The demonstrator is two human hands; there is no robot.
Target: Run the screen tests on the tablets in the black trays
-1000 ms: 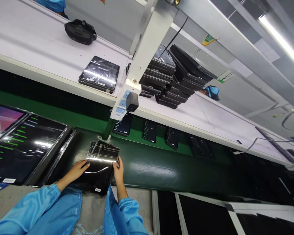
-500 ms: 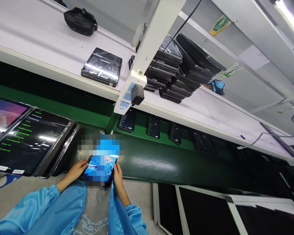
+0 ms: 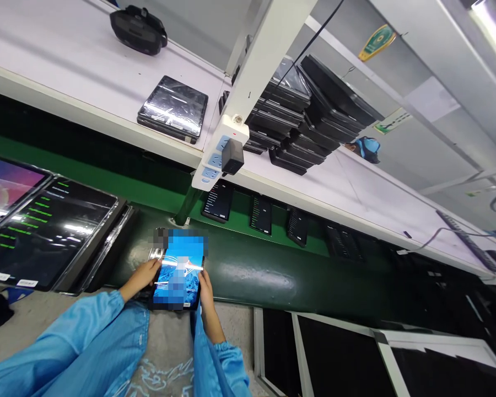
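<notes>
- At the near edge of the green table, left of centre: a lit tablet.
- Grip: left hand and right hand hold its opposite sides.
- Step seems to be looking it over; moving it calls for level, two-handed support.

Black adapter plugged into white power strip.

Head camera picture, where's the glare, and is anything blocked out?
Head view: the overhead lamp glares at upper right, and a pale sheen lies on the green bench; same head view: blocky pixels cover much of the held tablet.
</notes>
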